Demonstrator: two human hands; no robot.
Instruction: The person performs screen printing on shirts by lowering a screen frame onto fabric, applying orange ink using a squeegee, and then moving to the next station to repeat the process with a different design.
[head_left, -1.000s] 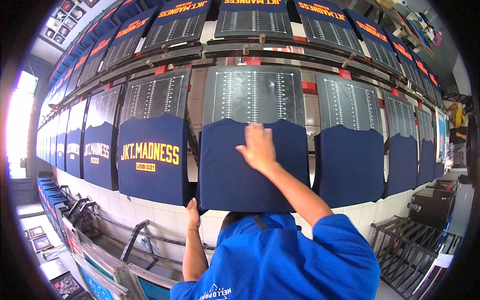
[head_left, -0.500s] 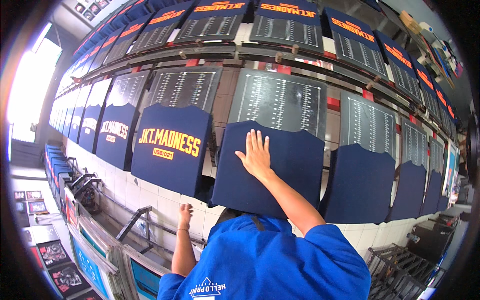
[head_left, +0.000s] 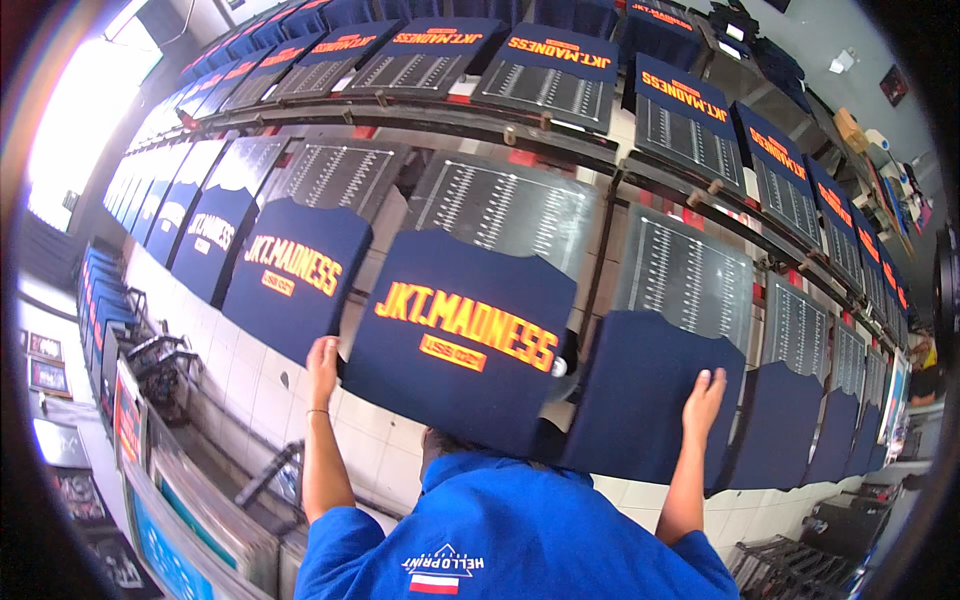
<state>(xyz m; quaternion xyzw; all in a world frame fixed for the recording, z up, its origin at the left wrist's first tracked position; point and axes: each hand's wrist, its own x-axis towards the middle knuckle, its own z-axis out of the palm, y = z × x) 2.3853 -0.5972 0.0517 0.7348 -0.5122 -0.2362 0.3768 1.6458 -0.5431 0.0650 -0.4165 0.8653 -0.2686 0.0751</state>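
My right hand (head_left: 704, 398) rests along the right edge of a plain navy shirt panel (head_left: 640, 400), which is stretched over a dark flat printing board (head_left: 688, 270). Its fingers are stretched out. My left hand (head_left: 322, 362) is up beside the lower left corner of a navy shirt panel with orange lettering (head_left: 450, 390), fingers extended and holding nothing I can see. I cannot tell whether it touches the cloth. The lettered panel lies directly in front of me, between my two hands.
Further lettered panels (head_left: 275, 315) run off to the left, plain navy ones (head_left: 775, 430) to the right. A metal rail (head_left: 640, 165) separates this row from a far row of boards. Framed screens (head_left: 185, 510) stand at the lower left. A black metal rack (head_left: 800, 565) is lower right.
The view has shifted left, bringing a lettered panel to the middle. My right hand has gone from the plain panel's middle to its right edge. My left hand has risen beside the lettered panel.
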